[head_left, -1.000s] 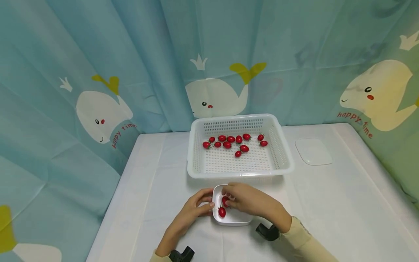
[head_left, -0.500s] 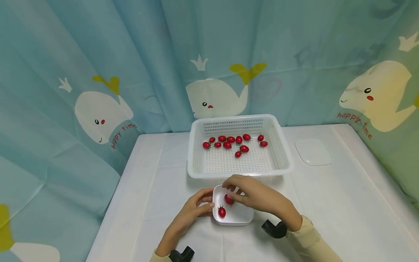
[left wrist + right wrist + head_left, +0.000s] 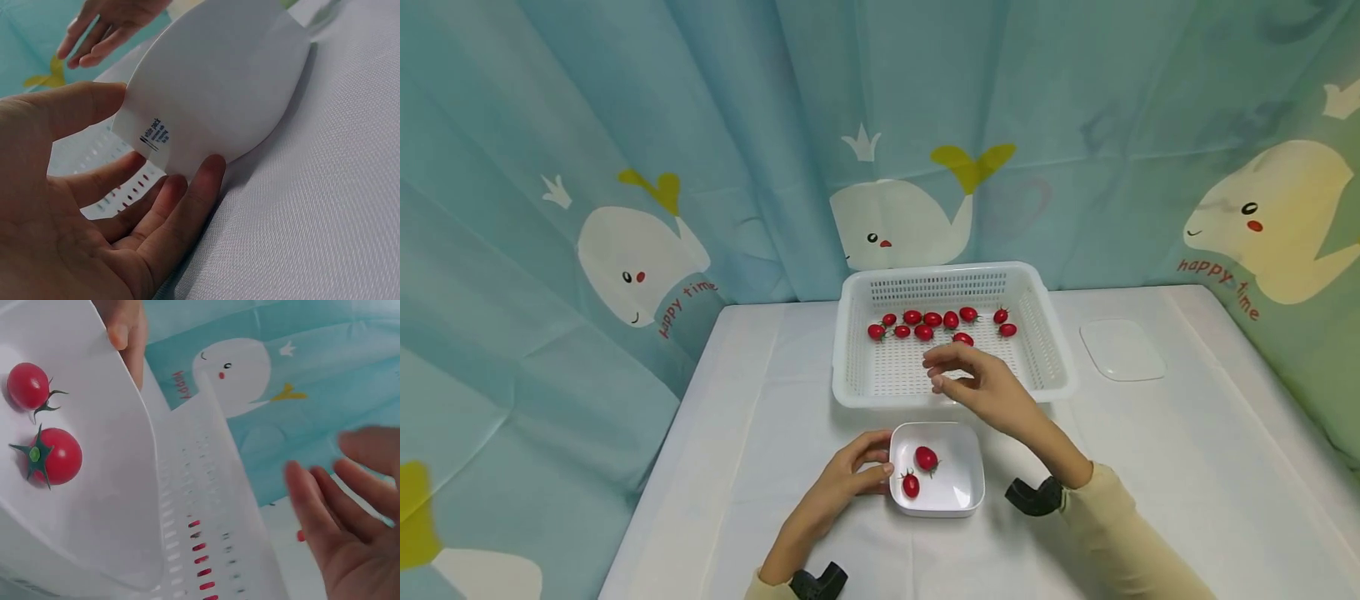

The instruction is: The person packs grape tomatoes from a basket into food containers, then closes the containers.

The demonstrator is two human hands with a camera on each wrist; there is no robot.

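Fingers and thumb of my left hand [image 3: 844, 477] hold the left side of a small square white box [image 3: 957, 483]. In the left wrist view they sit around one end of the box [image 3: 219, 81]. Two red cherry tomatoes lie inside: one cherry tomato [image 3: 927, 457] behind the other cherry tomato [image 3: 911, 485], both with green stems. My right hand [image 3: 988, 387] is above the near side of a white perforated basket [image 3: 874, 400], fingers loosely bent and holding nothing. Several cherry tomatoes [image 3: 923, 332] lie in that basket, mostly toward its back; the hand hides part of its floor.
A flat clear-white lid [image 3: 1122, 350] lies on the white-covered table [image 3: 1157, 467] right of the basket. Behind the table hangs a blue curtain [image 3: 760, 150] with whale prints. Each wrist wears a black camera mount [image 3: 1034, 497].
My right hand has let go of a cherry tomato in the box, then risen away and forward to over the basket. My left hand has stayed on the box.
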